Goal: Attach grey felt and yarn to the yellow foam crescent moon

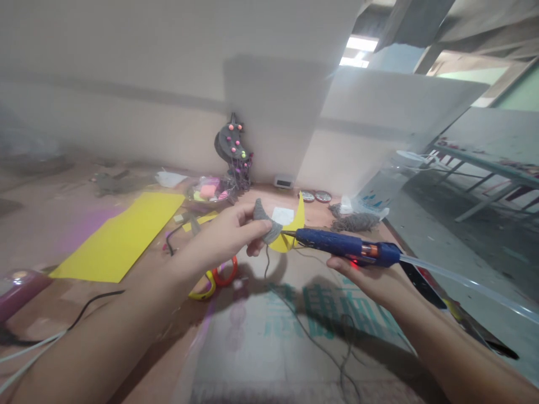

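Above the printed board (248,359), well off its surface, I log a yellow crescent (300,219), one horn wrapped in grey yarn (261,212). Left hand (233,229): pinching the wrapped end between thumb and fingers. Right hand (357,278): grasping the blue glue gun (328,241) from below, its nozzle (289,232) at the edge of the wrapping. Trigger pressure: I cannot tell. A loose grey strand (311,336) trails over the board; a bundle of yarn (357,221) lies beyond the gun.

Step in hand, my judgement: gluing at the wrap's leading edge, the other horn uncovered. Next move, I judge: withdraw the nozzle, then lay further turns snugly onto the glue before it sets, fingers clear of the hot tip.
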Available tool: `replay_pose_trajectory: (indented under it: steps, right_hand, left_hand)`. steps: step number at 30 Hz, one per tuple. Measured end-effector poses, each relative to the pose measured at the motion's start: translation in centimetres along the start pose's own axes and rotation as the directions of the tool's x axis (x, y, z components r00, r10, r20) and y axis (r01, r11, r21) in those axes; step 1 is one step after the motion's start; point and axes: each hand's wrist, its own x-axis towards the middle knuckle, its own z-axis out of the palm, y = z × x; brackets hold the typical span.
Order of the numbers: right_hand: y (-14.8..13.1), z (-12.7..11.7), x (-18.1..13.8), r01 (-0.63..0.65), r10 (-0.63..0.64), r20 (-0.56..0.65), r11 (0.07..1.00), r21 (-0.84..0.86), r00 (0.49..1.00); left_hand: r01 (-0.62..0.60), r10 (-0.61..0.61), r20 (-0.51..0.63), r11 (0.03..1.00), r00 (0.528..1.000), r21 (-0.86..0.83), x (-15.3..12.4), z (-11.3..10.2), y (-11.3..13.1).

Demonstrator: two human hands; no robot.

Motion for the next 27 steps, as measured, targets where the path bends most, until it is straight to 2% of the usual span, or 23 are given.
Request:
replay_pose_trajectory:
  steps: [2,7,14,19,27]
  right_hand:
    - [0.1,-0.1,0.2,-0.007,0.007,-0.006,1.0,0.006,1.0]
    - [-0.3,-0.1,0.4,0.01,-0.007,-0.108,1.0,0.029,0.994]
    - [-0.1,-0.2,0.5,0.057,-0.057,-0.068,0.998,0.005,0.996]
    - [-0.5,-0.3,0.5,0.045,-0.045,-0.018,0.999,-0.022,0.999]
    - [-1.3,-0.3,0.3,0.064,-0.062,-0.064,0.998,0.021,0.996]
  left_hand:
    - [0.002,-0.002,0.0,1.0,1.0,0.014,0.0,0.0,-0.1]
    - [-0.002,0.002,0.006,0.999,1.0,0.036,0.0,0.0,0.0]
    - [0.003,-0.003,-0.006,0.997,1.0,0.082,0.0,-0.1,0.1]
    - [0.019,-0.019,0.001,0.994,1.0,0.109,0.0,-0.2,-0.1]
    - [-0.002,-0.008,0.075,0.992,0.997,0.128,-0.5,-0.8,1.0]
